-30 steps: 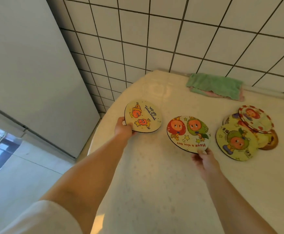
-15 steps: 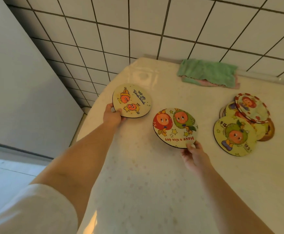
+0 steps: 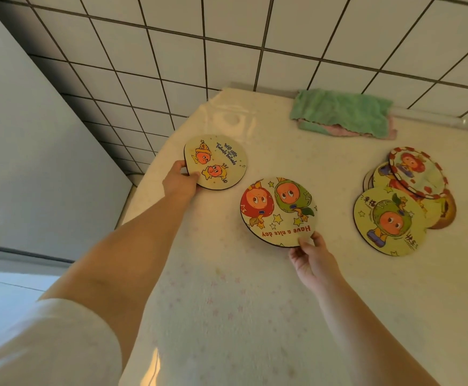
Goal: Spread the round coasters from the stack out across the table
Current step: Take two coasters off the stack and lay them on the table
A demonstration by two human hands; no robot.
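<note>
My left hand (image 3: pixel 180 181) grips the near left edge of a yellow round coaster with two star figures (image 3: pixel 216 162) at the table's far left. My right hand (image 3: pixel 312 257) pinches the near edge of a coaster reading "Have a nice day" (image 3: pixel 278 211), held near the table's middle. To the right lies a loose stack of coasters (image 3: pixel 411 190). A green-figure coaster (image 3: pixel 388 221) is in front, and a red-rimmed one (image 3: pixel 418 171) sits on top at the back.
The cream table (image 3: pixel 227 302) ends at a curved left edge close to my left hand. A folded green and pink cloth (image 3: pixel 341 114) lies at the back against the white tiled wall (image 3: pixel 255 37). A grey cabinet side (image 3: pixel 32 149) stands on the left.
Both coasters have stayed in my hands with little shift on the table. The view has tilted, so everything sits slightly lower and closer than before.
</note>
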